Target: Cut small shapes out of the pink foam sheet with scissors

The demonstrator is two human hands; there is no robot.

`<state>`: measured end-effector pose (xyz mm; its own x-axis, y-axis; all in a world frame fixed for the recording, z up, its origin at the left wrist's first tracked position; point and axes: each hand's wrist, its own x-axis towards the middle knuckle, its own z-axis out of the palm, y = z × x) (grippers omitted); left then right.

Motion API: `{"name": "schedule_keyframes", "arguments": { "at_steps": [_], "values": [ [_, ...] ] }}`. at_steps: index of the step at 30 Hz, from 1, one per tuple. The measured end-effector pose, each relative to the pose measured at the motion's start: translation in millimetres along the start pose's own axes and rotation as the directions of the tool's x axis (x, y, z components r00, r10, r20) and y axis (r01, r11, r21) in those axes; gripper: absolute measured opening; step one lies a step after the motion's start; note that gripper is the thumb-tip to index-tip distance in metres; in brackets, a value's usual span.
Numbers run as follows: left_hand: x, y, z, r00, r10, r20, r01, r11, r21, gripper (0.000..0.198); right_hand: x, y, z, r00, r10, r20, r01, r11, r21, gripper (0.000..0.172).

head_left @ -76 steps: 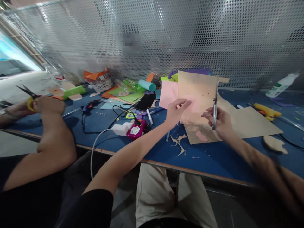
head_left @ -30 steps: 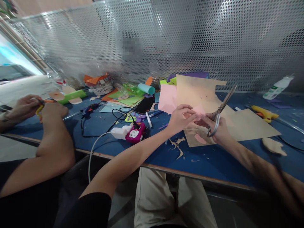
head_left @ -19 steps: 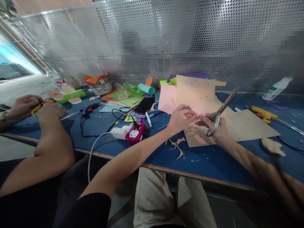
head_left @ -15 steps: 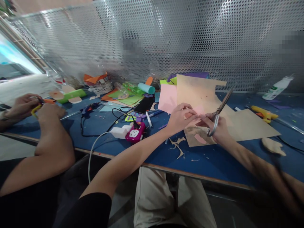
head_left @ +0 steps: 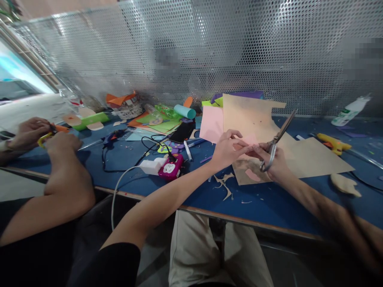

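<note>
My left hand (head_left: 228, 150) pinches a small pink paper piece (head_left: 250, 139) above the blue table (head_left: 185, 187). My right hand (head_left: 273, 163) touches the same piece with its fingertips while its fingers are hooked through the handles of metal scissors (head_left: 277, 138), blades pointing up and to the right. Both hands hover over tan paper sheets (head_left: 254, 119) lying on the table. A pink cut-out shape (head_left: 253, 174) lies on the tan sheet below my right hand.
Another person's hands (head_left: 44, 137) work with yellow-handled scissors at the far left. A magenta power strip (head_left: 171, 166) with white cable, a pink sheet (head_left: 211, 123), coloured paper, a teal roll (head_left: 184, 111), a yellow glue gun (head_left: 332, 142), a white bottle (head_left: 350, 110) and scraps (head_left: 224, 184) surround me. A perforated metal screen (head_left: 209, 48) backs the table.
The scissors swung from upright to tilted up-right. My hands came together on the small pink piece and dropped slightly. The other person's hands shifted at the left.
</note>
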<state>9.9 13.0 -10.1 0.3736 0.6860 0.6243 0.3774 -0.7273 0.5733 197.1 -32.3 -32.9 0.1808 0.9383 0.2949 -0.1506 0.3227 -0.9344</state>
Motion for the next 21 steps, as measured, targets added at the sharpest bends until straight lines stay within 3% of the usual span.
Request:
{"name": "schedule_keyframes", "arguments": {
  "at_steps": [8,15,19,21],
  "values": [
    [-1,-7,0.3,0.996,0.085,-0.025,-0.085,0.996,-0.002,0.029,2,6,-1,0.999,0.053,0.008,-0.053,0.999,0.013,0.027],
    [0,-1,-3.7,1.0,0.011,-0.027,-0.014,0.996,-0.087,0.034,0,-3,3,0.997,0.064,-0.034,-0.062,0.996,0.058,0.026],
    [0,2,-5.8,0.992,-0.118,-0.044,0.108,0.976,-0.188,0.047,1,-8,5,0.992,0.07,-0.103,-0.057,0.99,0.128,0.025],
    [-1,0,-5.1,0.984,-0.18,0.014,0.179,0.955,-0.236,0.051,3,-9,4,0.986,0.094,-0.138,-0.071,0.984,0.161,0.025]
  ]
}}
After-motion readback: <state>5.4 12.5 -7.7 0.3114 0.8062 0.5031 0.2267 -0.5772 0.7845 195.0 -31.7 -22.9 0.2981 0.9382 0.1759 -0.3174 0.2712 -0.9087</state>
